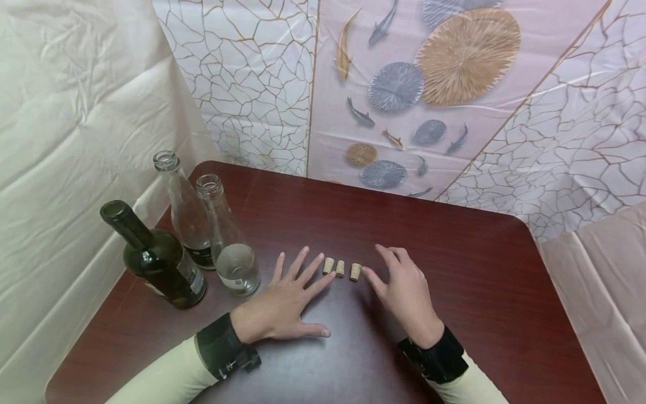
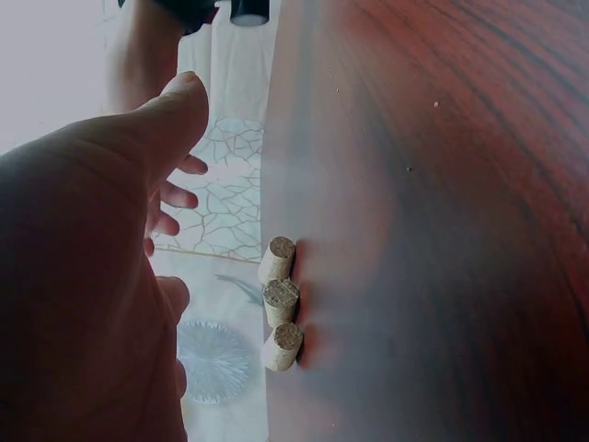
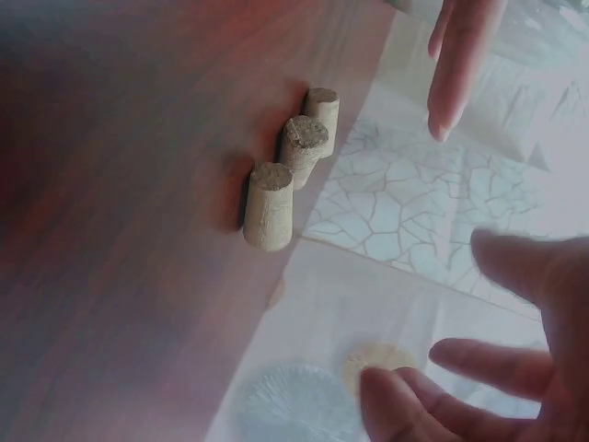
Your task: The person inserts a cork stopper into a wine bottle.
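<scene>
Three tan corks lie in a short row on the table: a left cork (image 1: 328,265), a middle cork (image 1: 340,269) and a right cork (image 1: 355,272). My left hand (image 1: 287,306) is spread flat with straight fingers, just left of the row, its index fingertip close to the left cork. On the other side my right hand (image 1: 407,294) hovers with relaxed fingers, thumb tip near the right cork and nothing held. In the right wrist view the nearest cork (image 3: 269,207) stands apart from the right hand's fingers. The left wrist view shows the corks (image 2: 282,302) beyond the left palm.
Left of the hands stand a dark green bottle (image 1: 156,261) and two clear glass bottles, one behind (image 1: 187,207) and one in front (image 1: 234,264), all without stoppers. The dark red table (image 1: 454,241) meets patterned curtains (image 1: 252,73) at its back edge.
</scene>
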### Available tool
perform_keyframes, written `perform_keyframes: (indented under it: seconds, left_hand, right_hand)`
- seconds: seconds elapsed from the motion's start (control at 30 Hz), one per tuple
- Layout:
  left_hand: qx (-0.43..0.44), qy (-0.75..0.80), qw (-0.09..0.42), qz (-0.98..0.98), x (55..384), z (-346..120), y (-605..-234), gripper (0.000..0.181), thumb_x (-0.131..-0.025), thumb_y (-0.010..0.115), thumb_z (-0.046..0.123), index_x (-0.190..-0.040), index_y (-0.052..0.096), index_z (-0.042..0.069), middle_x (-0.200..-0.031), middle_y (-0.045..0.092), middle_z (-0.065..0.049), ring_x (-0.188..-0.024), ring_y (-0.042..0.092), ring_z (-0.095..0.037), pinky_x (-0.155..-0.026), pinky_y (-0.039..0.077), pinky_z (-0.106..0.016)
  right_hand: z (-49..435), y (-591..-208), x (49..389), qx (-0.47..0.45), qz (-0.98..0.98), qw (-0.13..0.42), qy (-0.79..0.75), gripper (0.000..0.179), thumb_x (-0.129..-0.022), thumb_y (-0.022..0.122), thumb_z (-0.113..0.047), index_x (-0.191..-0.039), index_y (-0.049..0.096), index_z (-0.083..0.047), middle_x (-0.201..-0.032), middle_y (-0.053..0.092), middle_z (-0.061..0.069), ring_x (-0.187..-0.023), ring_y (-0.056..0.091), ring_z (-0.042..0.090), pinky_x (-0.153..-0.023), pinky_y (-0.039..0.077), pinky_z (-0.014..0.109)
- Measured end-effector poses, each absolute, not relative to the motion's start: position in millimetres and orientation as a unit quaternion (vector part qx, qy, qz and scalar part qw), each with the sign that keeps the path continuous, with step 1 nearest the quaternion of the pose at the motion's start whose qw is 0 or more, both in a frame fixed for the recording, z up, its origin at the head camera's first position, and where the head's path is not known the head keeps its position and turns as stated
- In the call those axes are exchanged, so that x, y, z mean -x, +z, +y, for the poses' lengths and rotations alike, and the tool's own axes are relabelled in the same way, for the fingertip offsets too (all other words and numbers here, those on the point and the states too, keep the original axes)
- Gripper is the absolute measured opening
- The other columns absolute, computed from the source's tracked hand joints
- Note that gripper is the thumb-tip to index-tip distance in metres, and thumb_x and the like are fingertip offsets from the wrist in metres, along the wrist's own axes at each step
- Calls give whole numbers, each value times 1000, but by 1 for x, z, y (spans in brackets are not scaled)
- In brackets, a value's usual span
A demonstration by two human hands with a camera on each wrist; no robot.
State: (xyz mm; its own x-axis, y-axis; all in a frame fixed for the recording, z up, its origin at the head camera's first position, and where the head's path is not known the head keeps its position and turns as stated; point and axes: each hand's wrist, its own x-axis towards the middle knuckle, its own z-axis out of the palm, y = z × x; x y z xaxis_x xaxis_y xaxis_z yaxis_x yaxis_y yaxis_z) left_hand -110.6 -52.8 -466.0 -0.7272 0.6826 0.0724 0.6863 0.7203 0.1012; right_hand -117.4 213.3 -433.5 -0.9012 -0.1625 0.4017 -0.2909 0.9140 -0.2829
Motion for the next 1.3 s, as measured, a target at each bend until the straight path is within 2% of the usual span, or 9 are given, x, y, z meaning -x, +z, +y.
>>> perform_keyframes:
  seconds: [0.07, 0.17, 0.3, 0.43, 0.53, 0.83, 1.1, 1.3]
  left_hand:
    - [368, -63, 11, -928, 111, -53, -467, 105, -75, 25, 93, -159, 15, 31, -167, -1, -10, -150, -8, -40, -111, 6, -72]
    - [368, -64, 7, -927, 111, -54, -467, 105, -75, 25, 93, -159, 15, 30, -167, -3, -10, -150, -8, -40, -111, 6, -72]
    - [368, -64, 4, -927, 112, -54, -469, 105, -75, 25, 93, -159, 13, 30, -167, -3, -10, -150, -9, -40, -111, 6, -72]
    - [369, -65, 3, -927, 112, -54, -472, 105, -75, 23, 93, -159, 13, 30, -167, -1, -11, -150, -9, -40, -111, 7, -72]
    - [371, -73, 1, -926, 112, -55, -473, 105, -76, 25, 92, -159, 13, 29, -167, 0, -12, -150, -9, -40, -111, 6, -73]
    - [383, -111, 28, -917, 117, -55, -477, 106, -79, 31, 88, -159, 18, 21, -166, 4, -16, -151, -6, -37, -115, 8, -65]
    - [383, -116, 37, -916, 118, -54, -474, 104, -81, 33, 86, -160, 11, 22, -166, 2, -16, -150, -4, -38, -116, 11, -62]
    - [382, -147, 59, -910, 120, -52, -473, 96, -86, 42, 77, -156, 29, 12, -164, 15, -21, -150, 6, -38, -118, 17, -56]
  right_hand:
    - [212, -435, 125, -112, -956, 189, 192, 52, -83, 75, -38, -125, 65, -8, -107, 62, 12, -80, 65, 24, -66, 56, 44]
    - [209, -438, 138, -109, -957, 163, 214, 43, -83, 76, -33, -116, 68, -6, -101, 65, 12, -76, 65, 23, -66, 55, 42]
    - [206, -443, 157, -91, -966, 77, 231, 32, -85, 75, -29, -107, 70, -6, -97, 69, 11, -71, 66, 20, -70, 54, 41]
    - [200, -448, 169, -60, -965, -17, 254, 27, -86, 73, -28, -104, 70, -8, -93, 69, 8, -54, 62, 9, -61, 55, 35]
    - [195, -451, 174, -44, -963, -50, 262, 24, -87, 73, -27, -103, 70, -9, -89, 69, 6, -49, 61, 7, -55, 54, 31]
    - [188, -458, 178, -35, -966, -69, 248, 8, -90, 69, -21, -89, 69, -14, -68, 65, -1, -52, 59, 10, -52, 50, 30]
    - [188, -458, 174, -41, -962, -64, 261, 7, -90, 69, -20, -89, 68, -14, -67, 65, 0, -52, 59, 10, -50, 49, 29]
    - [188, -450, 169, -38, -959, -51, 274, 7, -92, 68, -23, -91, 68, -16, -72, 66, 0, -55, 58, 11, -52, 50, 31]
